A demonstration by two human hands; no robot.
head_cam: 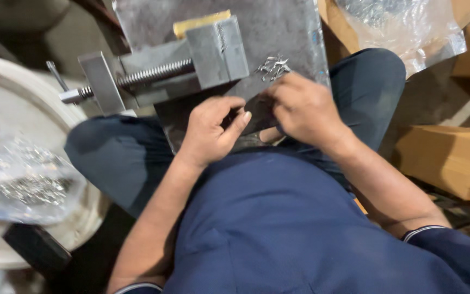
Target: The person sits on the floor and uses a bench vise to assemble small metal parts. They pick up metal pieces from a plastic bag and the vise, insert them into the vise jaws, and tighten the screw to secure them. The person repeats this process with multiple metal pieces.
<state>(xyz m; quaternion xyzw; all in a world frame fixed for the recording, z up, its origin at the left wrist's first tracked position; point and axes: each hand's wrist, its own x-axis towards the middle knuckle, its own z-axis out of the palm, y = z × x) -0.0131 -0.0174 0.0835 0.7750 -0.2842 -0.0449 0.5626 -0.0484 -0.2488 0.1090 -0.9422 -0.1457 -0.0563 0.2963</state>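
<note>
Two bare hands meet over the near edge of a grey metal plate (278, 32) that rests across the seated person's lap, between knees in dark blue trousers. The left hand (210, 133) is curled, thumb and forefinger pinched together, though whatever sits between them is too small to make out. The right hand (303, 111) lies knuckles-up with its fingers bent down onto the plate; I cannot tell whether it grips anything. Just beyond the right hand's fingertips, a small heap of shiny metal bits (273, 66) lies on the plate. Farther back stands a grey metal vise (180, 68) with a threaded screw running out to the left and a yellowish block behind its jaw. To the left a white round tub (6, 103) holds a clear plastic bag of metal pieces (25, 182). On the right, brown cardboard boxes (452, 158) stand on the dim floor, and a crumpled clear plastic bag (403, 27) lies near the top corner.
</note>
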